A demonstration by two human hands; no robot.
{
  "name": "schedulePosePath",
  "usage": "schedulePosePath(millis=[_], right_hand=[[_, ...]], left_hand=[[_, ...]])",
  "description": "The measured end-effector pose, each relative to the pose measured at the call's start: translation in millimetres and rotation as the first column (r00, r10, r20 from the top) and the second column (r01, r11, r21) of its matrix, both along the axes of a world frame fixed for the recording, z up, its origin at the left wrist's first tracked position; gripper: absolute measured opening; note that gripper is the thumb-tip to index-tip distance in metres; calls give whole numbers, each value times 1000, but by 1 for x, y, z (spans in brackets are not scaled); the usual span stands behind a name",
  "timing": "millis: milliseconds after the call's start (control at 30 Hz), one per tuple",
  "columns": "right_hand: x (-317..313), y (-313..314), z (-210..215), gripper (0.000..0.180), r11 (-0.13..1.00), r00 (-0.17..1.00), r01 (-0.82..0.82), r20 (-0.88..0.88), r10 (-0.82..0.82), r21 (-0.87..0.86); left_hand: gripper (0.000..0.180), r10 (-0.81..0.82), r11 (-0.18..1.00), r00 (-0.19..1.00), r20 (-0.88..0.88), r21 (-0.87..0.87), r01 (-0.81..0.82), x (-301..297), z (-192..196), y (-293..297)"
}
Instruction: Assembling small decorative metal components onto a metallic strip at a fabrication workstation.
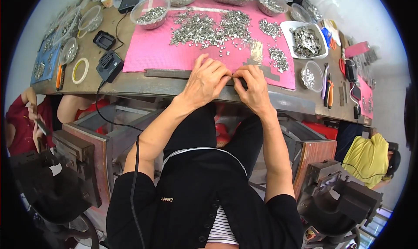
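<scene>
1. Left hand (205, 81) and right hand (254, 89) meet fingertip to fingertip, pinching a tiny metal piece (233, 76) at the pink mat's (148, 53) near edge.
2. Loose metal parts (209, 28) heaped at twelve o'clock.

No packages, labels, signs or screens can be made out.

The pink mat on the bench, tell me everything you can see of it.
The pink mat is a flat rectangular sheet, seemingly soft, lying on the brown bench. Heaps of small silvery metal parts cover its middle and right. Clear bowls of parts rest on its far edge. Both hands, left hand and right hand, work at its near edge.
</scene>
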State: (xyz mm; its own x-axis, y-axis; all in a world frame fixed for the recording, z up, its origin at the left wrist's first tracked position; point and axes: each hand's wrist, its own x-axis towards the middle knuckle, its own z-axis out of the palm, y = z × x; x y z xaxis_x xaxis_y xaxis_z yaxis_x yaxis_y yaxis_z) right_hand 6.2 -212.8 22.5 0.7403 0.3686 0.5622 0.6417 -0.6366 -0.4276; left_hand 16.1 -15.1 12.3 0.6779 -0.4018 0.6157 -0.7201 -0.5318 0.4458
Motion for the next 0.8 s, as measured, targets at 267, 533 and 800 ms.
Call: schedulePosePath(millis=[267, 533, 800], right_hand=[[-3, -9, -2, 13, 978, 988, 57, -155, -26, 200], [-16, -34, -7, 11, 872, 950, 312, -125, -285, 379], [3, -164, 41, 17, 762, 763, 641, 28, -646, 90]], left_hand=[[16, 56, 997, 998, -29, -50, -58, 1, -5, -3], [22, 105, 985, 993, 43, -143, -98, 3, -6, -7], [49, 282, 956, 959, -21, 97, -278, -24, -6, 52]])
